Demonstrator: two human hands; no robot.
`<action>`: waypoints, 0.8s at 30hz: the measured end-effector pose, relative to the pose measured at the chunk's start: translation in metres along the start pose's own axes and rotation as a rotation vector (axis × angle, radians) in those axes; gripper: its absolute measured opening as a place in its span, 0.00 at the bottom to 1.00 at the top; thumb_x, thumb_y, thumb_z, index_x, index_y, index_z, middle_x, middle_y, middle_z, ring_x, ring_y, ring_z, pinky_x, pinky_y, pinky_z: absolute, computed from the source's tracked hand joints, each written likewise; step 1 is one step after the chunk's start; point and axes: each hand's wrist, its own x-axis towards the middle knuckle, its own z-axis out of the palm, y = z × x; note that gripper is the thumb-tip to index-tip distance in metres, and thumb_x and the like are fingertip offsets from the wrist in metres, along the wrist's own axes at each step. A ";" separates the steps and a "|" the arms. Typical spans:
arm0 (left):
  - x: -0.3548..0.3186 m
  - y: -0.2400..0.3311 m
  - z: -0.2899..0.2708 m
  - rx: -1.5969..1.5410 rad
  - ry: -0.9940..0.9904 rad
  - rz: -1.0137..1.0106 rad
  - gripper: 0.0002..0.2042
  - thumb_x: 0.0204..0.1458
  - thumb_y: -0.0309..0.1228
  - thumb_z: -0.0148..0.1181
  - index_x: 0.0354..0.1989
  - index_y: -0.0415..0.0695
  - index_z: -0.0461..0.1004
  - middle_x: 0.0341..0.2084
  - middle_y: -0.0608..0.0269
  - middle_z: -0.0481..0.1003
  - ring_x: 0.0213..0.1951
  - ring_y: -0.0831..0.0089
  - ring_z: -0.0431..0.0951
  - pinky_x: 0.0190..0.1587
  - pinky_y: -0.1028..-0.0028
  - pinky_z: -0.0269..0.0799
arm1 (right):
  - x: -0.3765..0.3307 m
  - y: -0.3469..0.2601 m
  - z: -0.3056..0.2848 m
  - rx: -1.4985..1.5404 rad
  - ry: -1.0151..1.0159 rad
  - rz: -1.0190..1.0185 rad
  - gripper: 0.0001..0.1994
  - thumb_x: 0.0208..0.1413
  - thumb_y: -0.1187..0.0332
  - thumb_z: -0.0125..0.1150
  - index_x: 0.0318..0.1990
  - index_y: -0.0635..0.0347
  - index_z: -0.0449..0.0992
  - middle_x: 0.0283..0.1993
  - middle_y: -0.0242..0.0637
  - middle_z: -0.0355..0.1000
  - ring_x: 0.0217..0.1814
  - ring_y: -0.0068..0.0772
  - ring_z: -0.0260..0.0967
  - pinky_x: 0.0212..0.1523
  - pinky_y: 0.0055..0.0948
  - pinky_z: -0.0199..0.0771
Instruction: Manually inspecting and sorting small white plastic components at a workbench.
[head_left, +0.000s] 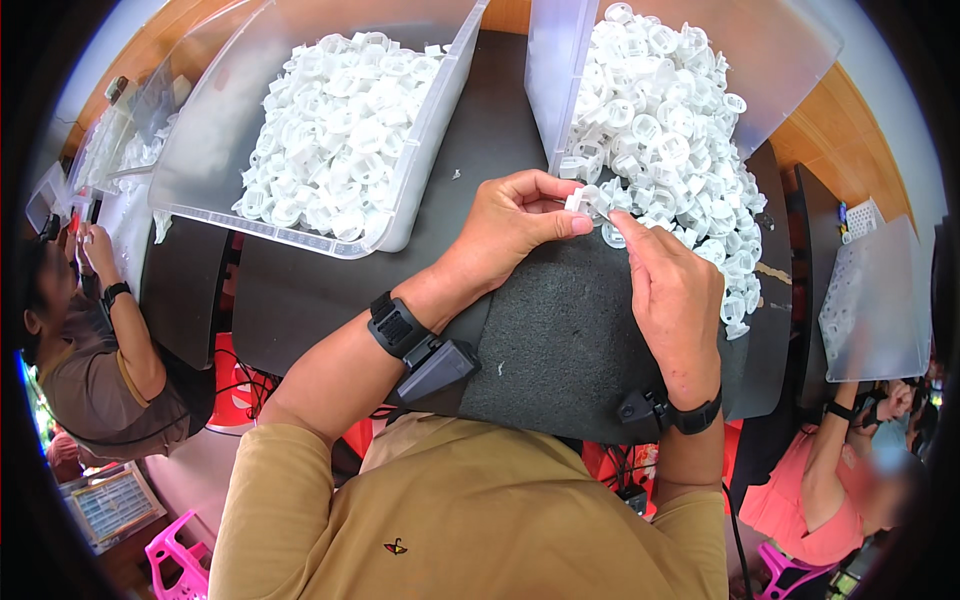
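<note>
Two sets of fingers meet just right of the frame's centre, above the middle: the left hand (515, 222) pinches a small white plastic part (578, 200) between thumb and forefinger, closed tight on it, with the other fingers curled over the top. The right hand (675, 290) comes up from the lower right, its forefinger and thumb reaching toward the same part and the ring-shaped pieces just beside it; whether they actually clamp anything I cannot tell, since the fingertips are hidden among the white pieces. Both wrists are bent inward, so the hands angle toward each other, and each wrist carries a black strap with a small black device.

Under the hands lies a dark grey foam pad (560, 340) on the black bench (300, 300). A loose pile of white plastic rings (670, 140) spills from the tipped clear bin (790, 60) at upper right, reaching down to touch the right hand. At upper left, well apart from the fingers, stands a second clear bin (200, 150) holding more white parts (330, 120).

At the left edge sits another person (90, 350), and at lower right a person in a pink top (830, 480)
</note>
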 end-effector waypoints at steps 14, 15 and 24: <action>-0.003 -0.003 0.004 0.099 0.045 0.070 0.14 0.45 0.22 0.70 0.41 0.34 0.76 0.37 0.60 0.79 0.39 0.79 0.78 0.44 0.79 0.75 | -0.002 -0.007 0.000 -0.049 -0.048 0.030 0.16 0.51 0.74 0.58 0.48 0.50 0.78 0.26 0.34 0.71 0.22 0.39 0.71 0.22 0.35 0.70; -0.003 -0.003 0.005 0.100 0.044 0.070 0.14 0.45 0.22 0.70 0.41 0.34 0.76 0.37 0.60 0.79 0.39 0.79 0.78 0.44 0.79 0.75 | -0.002 -0.008 0.000 -0.051 -0.056 0.034 0.16 0.51 0.74 0.57 0.48 0.50 0.78 0.26 0.34 0.71 0.22 0.39 0.71 0.22 0.35 0.70; -0.004 -0.001 0.007 0.229 0.028 0.056 0.15 0.46 0.19 0.68 0.43 0.34 0.75 0.39 0.59 0.78 0.41 0.78 0.78 0.47 0.78 0.75 | -0.001 -0.011 -0.003 -0.127 -0.181 0.063 0.16 0.50 0.75 0.55 0.47 0.52 0.78 0.28 0.35 0.74 0.24 0.42 0.73 0.24 0.36 0.72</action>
